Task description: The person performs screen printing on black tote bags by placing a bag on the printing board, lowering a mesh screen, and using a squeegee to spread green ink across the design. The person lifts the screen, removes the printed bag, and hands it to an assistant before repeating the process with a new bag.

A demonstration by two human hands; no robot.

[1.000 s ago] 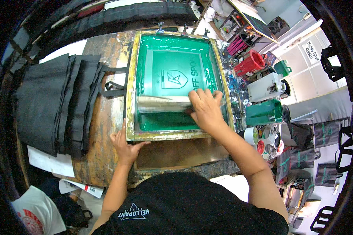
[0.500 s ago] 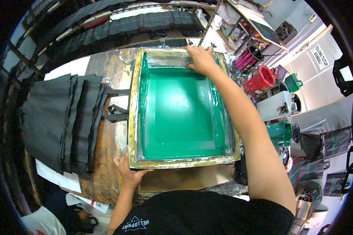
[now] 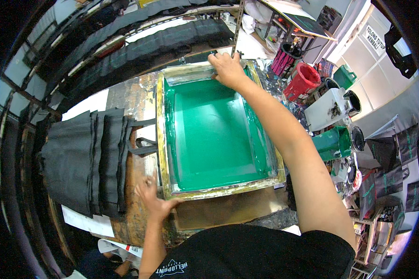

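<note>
A screen-printing frame with worn yellowish wooden rails lies on the table in front of me. Green ink covers its mesh, thicker along the sides. My right hand reaches across to the far rail, its fingers curled over the wood and the thumb on the inner side. At the near left corner is my left hand, fingers spread and thumb tip by the rail; whether it touches is unclear. Black fabric bags lie stacked at the left, their straps reaching the frame's left rail.
Ink-stained containers line the right side: a red bucket, a white tub and a green container. A metal rack holding dark fabric runs behind the table. White sheets stick out beneath the bag stack.
My left hand has loosened from the frame's near left corner and its fingers have spread. The right hand stays at the far rail. The whole view has shifted slightly.
</note>
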